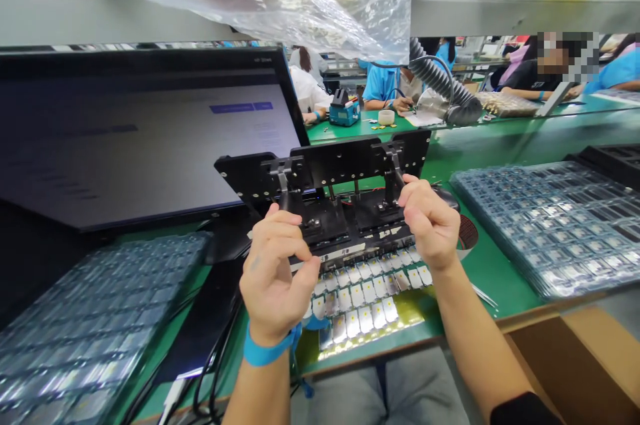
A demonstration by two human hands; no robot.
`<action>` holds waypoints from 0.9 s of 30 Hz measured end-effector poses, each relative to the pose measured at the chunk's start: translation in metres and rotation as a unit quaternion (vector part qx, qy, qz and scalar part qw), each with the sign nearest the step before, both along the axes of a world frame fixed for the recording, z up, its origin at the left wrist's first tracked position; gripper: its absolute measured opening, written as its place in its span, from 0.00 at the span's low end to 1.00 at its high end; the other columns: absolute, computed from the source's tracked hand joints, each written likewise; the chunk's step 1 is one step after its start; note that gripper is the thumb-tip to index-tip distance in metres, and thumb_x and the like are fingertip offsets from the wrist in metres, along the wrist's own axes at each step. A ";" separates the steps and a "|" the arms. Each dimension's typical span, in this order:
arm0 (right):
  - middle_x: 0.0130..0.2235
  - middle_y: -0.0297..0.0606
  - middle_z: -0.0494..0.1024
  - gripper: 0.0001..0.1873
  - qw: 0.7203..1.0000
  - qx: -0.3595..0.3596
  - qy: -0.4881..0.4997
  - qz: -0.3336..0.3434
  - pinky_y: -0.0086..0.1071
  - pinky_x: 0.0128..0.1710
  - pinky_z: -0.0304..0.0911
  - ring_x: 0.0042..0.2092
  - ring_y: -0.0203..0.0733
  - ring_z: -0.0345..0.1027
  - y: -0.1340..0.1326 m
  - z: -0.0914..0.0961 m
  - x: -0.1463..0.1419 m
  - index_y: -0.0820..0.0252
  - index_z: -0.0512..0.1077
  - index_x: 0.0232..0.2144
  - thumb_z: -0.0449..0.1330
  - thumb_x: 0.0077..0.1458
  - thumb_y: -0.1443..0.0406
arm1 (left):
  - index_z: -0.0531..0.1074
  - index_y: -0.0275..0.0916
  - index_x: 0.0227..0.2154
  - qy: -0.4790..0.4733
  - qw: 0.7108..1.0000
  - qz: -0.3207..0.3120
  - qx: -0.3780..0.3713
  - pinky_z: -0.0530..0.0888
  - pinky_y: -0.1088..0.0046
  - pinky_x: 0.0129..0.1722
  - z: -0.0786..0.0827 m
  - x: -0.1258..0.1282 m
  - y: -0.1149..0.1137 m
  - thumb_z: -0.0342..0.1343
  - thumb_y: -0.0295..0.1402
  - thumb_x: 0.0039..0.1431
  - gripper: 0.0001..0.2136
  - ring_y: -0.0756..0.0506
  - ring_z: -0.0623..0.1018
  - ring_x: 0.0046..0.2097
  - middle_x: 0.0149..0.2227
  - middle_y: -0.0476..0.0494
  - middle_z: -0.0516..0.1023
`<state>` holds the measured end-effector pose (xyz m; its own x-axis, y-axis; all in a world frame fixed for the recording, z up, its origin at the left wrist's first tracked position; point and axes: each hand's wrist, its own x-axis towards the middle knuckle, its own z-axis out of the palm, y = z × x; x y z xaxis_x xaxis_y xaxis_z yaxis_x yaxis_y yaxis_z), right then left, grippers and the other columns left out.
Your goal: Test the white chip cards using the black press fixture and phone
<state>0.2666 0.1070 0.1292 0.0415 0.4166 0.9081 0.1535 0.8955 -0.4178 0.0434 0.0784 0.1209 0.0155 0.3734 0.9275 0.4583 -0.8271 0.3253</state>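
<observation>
Two black toggle-clamp levers stand up on a black fixture [340, 164] with raised plates. My left hand [277, 272] has its fingers curled at the left lever [283, 186], whose lower end goes out of sight behind them. A blue band [265, 347] circles that wrist. Closed around the end of the right lever [396, 164] is my right hand [430, 220]. Just below the fixture, rows of small silver-white pieces [357, 295] with yellow dots lie on a yellowish sheet [415, 315], between my forearms.
A monitor [150, 138] stands at the left behind a stack of clear trays [100, 312]. More filled clear trays [550, 225] lie at the right, above a cardboard box [580, 358]. Tweezers [484, 297] and a tape roll [467, 233] are near my right forearm. Co-workers sit across the bench.
</observation>
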 end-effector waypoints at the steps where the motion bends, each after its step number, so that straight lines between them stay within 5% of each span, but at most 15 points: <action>1: 0.24 0.29 0.64 0.17 1.000 -0.001 -0.001 0.000 0.45 0.58 0.65 0.34 0.34 0.65 0.000 0.000 0.000 0.58 0.59 0.20 0.56 0.60 0.68 | 0.68 0.42 0.27 0.003 1.000 -0.001 -0.004 0.68 0.44 0.63 0.000 0.000 0.000 0.59 0.27 0.55 0.06 0.44 0.75 0.43 0.30 0.50 0.68; 27: 0.25 0.29 0.64 0.18 1.000 0.007 0.016 0.016 0.45 0.59 0.62 0.35 0.33 0.65 0.006 -0.006 0.003 0.60 0.59 0.20 0.58 0.60 0.70 | 0.68 0.42 0.27 -0.016 1.000 -0.016 -0.006 0.67 0.45 0.64 -0.003 0.001 0.002 0.59 0.26 0.54 0.06 0.44 0.74 0.45 0.29 0.51 0.68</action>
